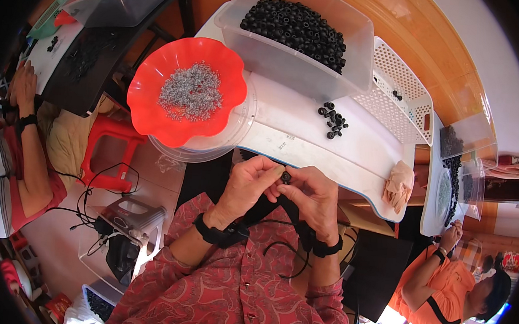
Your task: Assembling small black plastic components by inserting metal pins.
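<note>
My left hand (241,189) and my right hand (312,196) meet in front of my chest, at the near edge of the white table (292,119). Between their fingertips is a small round black part (286,177), gripped from both sides. Fingers cover much of it, so its full shape is hidden. Beyond my left hand stands a red scalloped bowl (142,92) holding many tiny clear pieces (191,91). A loose cluster of small black ring-shaped parts (334,120) lies on the table past my right hand.
A translucent bin (294,78) heaped with black parts (294,33) stands at the back, beside a white perforated basket (414,106). A crumpled tan cloth (398,187) lies at the table's right end. Other people sit left and right. A red stool (109,147) and cables are at left.
</note>
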Motion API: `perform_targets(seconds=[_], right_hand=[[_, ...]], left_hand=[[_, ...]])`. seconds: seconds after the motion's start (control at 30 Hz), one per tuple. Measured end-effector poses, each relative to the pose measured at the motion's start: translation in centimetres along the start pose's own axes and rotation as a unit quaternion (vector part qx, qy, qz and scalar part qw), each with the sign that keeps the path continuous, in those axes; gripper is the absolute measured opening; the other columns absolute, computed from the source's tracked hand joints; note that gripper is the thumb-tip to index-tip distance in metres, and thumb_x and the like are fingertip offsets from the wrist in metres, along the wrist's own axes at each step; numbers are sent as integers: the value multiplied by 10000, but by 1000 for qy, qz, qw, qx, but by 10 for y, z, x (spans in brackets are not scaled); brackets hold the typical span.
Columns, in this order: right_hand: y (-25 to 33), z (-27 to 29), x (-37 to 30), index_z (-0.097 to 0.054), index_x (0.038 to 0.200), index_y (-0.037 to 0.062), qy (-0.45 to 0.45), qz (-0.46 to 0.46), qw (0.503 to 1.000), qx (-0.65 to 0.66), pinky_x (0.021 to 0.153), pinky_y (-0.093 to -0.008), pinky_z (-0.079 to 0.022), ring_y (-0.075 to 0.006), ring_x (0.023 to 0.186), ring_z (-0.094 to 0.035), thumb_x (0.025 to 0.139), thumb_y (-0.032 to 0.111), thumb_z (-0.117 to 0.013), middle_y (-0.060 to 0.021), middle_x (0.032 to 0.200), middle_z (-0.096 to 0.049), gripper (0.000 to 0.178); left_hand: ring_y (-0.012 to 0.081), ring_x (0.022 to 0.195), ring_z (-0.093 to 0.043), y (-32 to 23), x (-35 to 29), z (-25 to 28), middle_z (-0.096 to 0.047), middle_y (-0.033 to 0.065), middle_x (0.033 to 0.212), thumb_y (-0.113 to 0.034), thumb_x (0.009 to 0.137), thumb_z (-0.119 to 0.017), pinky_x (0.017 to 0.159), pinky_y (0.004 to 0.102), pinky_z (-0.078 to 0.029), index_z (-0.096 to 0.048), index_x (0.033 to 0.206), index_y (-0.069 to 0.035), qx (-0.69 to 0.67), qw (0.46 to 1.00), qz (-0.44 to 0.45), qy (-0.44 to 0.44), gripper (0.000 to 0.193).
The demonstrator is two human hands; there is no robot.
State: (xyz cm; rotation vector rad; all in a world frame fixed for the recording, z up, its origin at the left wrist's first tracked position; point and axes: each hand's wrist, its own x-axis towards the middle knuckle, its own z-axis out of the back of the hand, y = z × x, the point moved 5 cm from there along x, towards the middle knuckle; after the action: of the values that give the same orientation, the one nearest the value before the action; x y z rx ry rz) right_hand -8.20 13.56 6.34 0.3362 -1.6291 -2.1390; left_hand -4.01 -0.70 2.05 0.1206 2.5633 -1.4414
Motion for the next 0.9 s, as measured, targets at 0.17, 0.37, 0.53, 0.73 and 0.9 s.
perform_targets(seconds=[0.17, 0.37, 0.53, 0.73, 0.9], right_hand=[[0, 4, -4, -688, 1072, -1, -3, 16, 1000, 4, 610, -213, -502, -79, 700, -627, 760, -3, -777, -56, 877, -670, 325], [1, 5, -5, -690, 1082, 10, 1, 22, 999, 30, 627, -206, -508, -79, 706, -629, 759, -1, -778, -53, 867, -664, 335], [1, 4, -4, -698, 1089, 34, 5, 42, 999, 6, 637, -215, -511, -94, 720, -636, 755, 10, -783, -58, 857, -664, 345], [4, 6, -1, -711, 1081, 36, 1, 85, 990, -110, 645, -259, -503, -141, 729, -631, 736, 42, -790, -79, 836, -658, 354], [-1, 5, -2, -706, 1070, 13, 9, 5, 998, -60, 633, -254, -504, -129, 706, -625, 754, 26, -778, -71, 788, -661, 325]], left_hand=[[89, 683, -625, -7, -3, 0, -658, 57, 816, -181, 973, -575, 581, 216, -536, -640, 964, 15, -13, 1000, 8, 24, 206], [83, 691, -622, -5, -4, -4, -663, 50, 842, -139, 951, -606, 613, 221, -541, -642, 975, 4, 27, 999, 5, 17, 149], [56, 706, -621, -1, -4, -5, -653, 29, 850, -128, 939, -630, 587, 184, -526, -636, 972, -14, 31, 999, -17, 19, 119], [64, 712, -626, 5, -2, -5, -647, 38, 864, -133, 938, -635, 592, 192, -537, -614, 969, -7, 30, 999, -25, -1, 131], [89, 720, -632, 8, 1, -4, -655, 65, 887, -96, 941, -621, 630, 205, -547, -604, 977, 7, 9, 999, -34, 2, 110]])
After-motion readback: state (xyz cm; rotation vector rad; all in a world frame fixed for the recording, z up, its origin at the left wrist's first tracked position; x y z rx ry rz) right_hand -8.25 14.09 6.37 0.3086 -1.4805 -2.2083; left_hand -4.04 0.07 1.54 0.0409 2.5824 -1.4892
